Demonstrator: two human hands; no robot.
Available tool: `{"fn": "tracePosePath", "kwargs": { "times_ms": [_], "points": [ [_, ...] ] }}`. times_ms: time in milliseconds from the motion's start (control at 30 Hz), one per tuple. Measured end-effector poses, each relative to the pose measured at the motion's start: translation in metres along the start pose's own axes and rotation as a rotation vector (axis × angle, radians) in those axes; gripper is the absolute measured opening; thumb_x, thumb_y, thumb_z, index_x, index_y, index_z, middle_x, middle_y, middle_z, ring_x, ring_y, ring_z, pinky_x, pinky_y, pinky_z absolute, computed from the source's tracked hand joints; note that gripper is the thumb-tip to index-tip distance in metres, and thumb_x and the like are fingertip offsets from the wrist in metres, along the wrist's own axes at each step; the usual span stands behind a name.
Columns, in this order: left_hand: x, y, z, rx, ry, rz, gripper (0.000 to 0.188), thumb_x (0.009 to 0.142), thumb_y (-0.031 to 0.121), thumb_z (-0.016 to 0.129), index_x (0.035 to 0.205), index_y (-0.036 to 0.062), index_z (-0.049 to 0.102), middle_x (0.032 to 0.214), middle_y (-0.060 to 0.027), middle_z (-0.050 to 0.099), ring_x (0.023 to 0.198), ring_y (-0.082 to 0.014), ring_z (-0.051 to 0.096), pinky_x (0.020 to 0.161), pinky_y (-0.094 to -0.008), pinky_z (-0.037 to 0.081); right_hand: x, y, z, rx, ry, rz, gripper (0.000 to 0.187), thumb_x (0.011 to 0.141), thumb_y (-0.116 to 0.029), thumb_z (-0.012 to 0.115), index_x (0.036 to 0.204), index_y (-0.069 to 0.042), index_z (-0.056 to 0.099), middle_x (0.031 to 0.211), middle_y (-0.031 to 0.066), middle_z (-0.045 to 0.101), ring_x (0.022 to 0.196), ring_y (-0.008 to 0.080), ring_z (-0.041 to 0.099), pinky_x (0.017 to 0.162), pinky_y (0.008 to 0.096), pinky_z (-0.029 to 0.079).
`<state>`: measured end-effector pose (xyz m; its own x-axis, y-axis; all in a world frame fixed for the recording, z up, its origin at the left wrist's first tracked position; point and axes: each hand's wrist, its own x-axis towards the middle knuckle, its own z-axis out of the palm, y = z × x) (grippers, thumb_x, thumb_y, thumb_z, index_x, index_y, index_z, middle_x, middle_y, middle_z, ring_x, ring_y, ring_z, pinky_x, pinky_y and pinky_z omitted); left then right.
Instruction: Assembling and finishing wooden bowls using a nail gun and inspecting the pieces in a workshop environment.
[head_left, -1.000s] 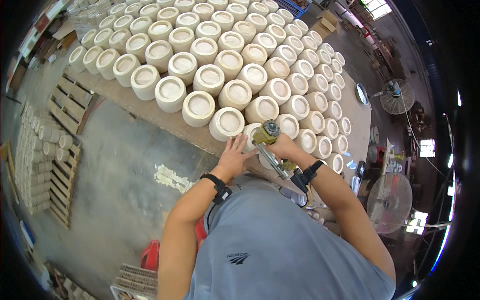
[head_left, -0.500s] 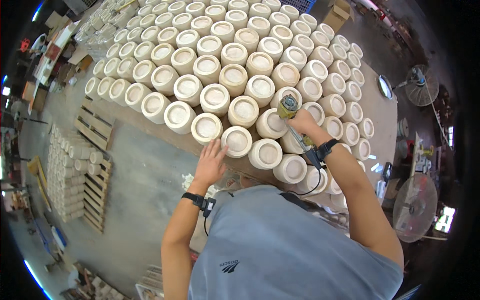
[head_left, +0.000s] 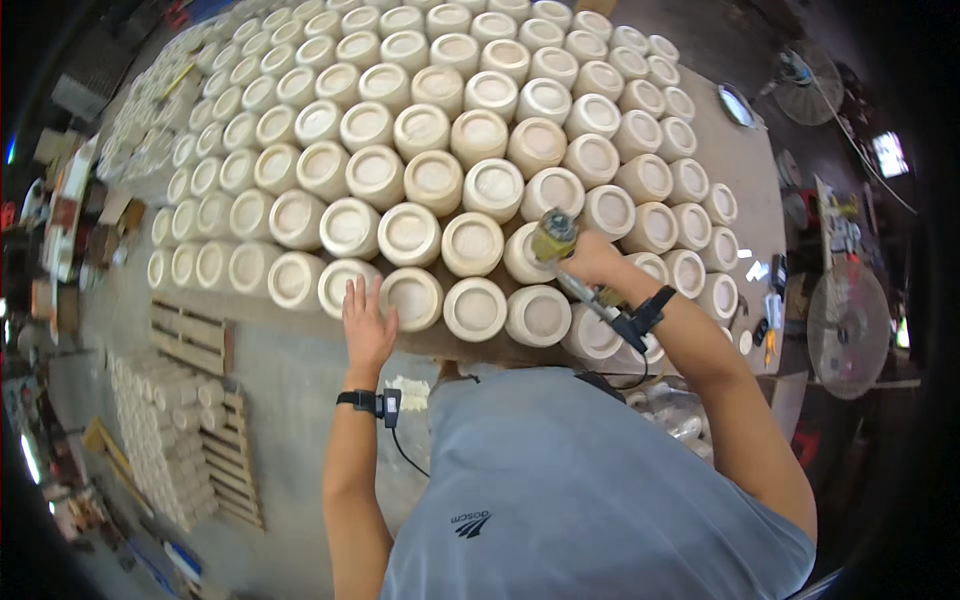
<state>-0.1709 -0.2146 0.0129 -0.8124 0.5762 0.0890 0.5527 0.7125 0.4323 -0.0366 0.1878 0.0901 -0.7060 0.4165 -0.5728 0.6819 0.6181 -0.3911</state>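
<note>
Left hand (head_left: 367, 325) at near edge, fingers loosely spread over two front-row pots (head_left: 411, 299); from where I stand, can't tell if they touch. Right hand (head_left: 597, 262), farther in, fingers wrapped round power tool (head_left: 557, 236); its head pokes out left of them, above second-row pot (head_left: 520, 263). More pots fill the table (head_left: 748, 200) beyond.

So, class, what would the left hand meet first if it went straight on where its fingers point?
The left hand would likely first meet the cream pot-like piece just ahead, in the nearest row; whether they touch is unclear.
</note>
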Motion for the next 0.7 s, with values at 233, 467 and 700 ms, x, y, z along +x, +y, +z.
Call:
{"fn": "tracePosePath", "kwargs": {
  "times_ms": [233, 467, 700],
  "points": [
    [0.049, -0.009, 0.028, -0.048, 0.015, 0.091, 0.062, 0.092, 0.025, 0.063, 0.149, 0.0045, 0.046, 0.156, -0.0253, 0.038, 0.147, -0.0457, 0.029, 0.121, -0.0548, 0.021, -0.015, -0.024, 0.014, 0.058, -0.080, 0.131, 0.045, 0.076, -0.035, 0.070, 0.085, 0.009, 0.071, 0.081, 0.0269, 0.071, 0.074, 0.0370, 0.073, 0.072, 0.0439, 0.058],
    [0.057, 0.001, 0.050, 0.032, 0.042, 0.050, 0.062, 0.091, 0.029, 0.063, 0.147, 0.0063, 0.048, 0.154, -0.0244, 0.042, 0.144, -0.0389, 0.038, 0.122, -0.0572, 0.017, -0.026, -0.031, 0.028, -0.039, 0.108, 0.181, 0.032, 0.075, -0.025, 0.073, 0.085, 0.005, 0.074, 0.090, 0.0290, 0.071, 0.089, 0.0402, 0.072, 0.080, 0.0467, 0.057],
    [0.054, -0.001, 0.050, 0.057, 0.034, 0.071, 0.063, 0.090, 0.030, 0.063, 0.146, 0.0049, 0.049, 0.153, -0.0251, 0.043, 0.143, -0.0371, 0.039, 0.121, -0.0575, 0.019, -0.021, 0.005, 0.041, 0.056, 0.174, 0.115, 0.039, 0.074, -0.031, 0.075, 0.087, 0.005, 0.073, 0.090, 0.0291, 0.071, 0.087, 0.0414, 0.071, 0.079, 0.0465, 0.058]
  ]
}}
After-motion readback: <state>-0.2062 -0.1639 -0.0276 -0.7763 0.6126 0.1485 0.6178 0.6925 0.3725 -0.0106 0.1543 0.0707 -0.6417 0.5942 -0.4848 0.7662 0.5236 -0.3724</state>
